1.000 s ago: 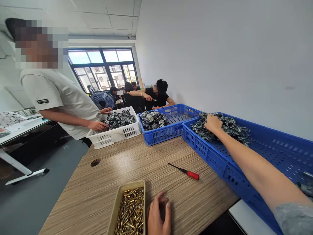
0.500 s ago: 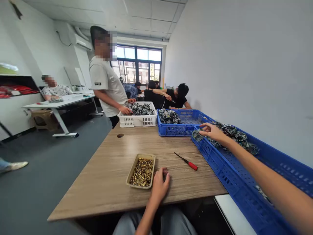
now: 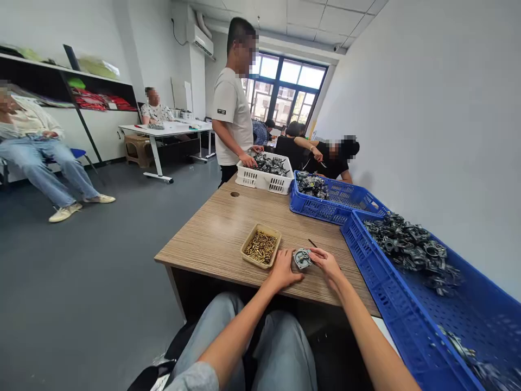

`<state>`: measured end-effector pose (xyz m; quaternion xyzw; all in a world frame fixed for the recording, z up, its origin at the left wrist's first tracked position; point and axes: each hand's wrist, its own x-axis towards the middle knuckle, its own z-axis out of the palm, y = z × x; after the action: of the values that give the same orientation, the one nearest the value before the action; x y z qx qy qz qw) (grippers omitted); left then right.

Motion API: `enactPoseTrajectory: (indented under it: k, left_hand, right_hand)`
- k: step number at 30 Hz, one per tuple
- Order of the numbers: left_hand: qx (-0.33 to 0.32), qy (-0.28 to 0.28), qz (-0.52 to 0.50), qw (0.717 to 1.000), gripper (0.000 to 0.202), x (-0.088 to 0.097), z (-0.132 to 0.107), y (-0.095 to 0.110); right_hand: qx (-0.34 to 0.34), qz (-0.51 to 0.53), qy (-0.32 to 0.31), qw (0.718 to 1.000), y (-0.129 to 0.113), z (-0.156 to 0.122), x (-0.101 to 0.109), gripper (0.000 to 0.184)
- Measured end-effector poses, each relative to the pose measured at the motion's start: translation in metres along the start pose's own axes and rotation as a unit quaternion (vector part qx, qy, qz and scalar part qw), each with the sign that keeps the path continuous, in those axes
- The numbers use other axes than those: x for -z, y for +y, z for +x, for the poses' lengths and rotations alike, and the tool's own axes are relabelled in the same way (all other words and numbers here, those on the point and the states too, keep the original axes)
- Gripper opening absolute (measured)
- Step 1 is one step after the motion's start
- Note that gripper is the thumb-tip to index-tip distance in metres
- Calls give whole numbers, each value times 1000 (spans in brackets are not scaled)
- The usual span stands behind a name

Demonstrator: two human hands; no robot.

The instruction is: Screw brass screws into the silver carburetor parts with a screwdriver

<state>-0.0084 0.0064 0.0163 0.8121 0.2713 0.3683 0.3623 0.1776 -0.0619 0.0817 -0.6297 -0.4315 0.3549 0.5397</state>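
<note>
A grey metal carburetor body (image 3: pixel 302 259) with an open round face sits between my hands, low over the front of the wooden table (image 3: pixel 211 228). My right hand (image 3: pixel 326 265) grips its right edge with the fingertips. From the left, my left hand (image 3: pixel 285 270) curls around its side, thumb below and fingers above. Just left of that hand is a small beige tray (image 3: pixel 244 253) of brass jets (image 3: pixel 261 247). Behind my right hand shows the dark shaft of a screwdriver (image 3: pixel 312 243); its handle is hidden.
On the right, a long blue crate (image 3: pixel 366 277) holds heaped carburetor bodies (image 3: pixel 411 244). A second blue crate (image 3: pixel 321 210) and a white crate (image 3: pixel 264 183) with similar parts stand farther back. A standing person (image 3: pixel 236 108) reaches into the white crate. Other people sit around the room.
My right hand has come from the long blue crate to the table front with the carburetor body. My left hand now meets it there. The view has turned left.
</note>
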Motion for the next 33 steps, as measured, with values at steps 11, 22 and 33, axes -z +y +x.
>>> enactPoseTrajectory:
  k: [11,22,33]
  left_hand:
    - [-6,14,-16,1000,75,-2,3,0]
    - [-9,38,-13,999,82,-13,3,-14]
    - [-13,36,0,999,85,-10,3,-11]
  right_hand:
    - [-21,29,25,999,20,-4,-7,67]
    - [-32,-72,82,994,27,2,-7,72]
    - [-100,-269,116,951,20,-1,0,76]
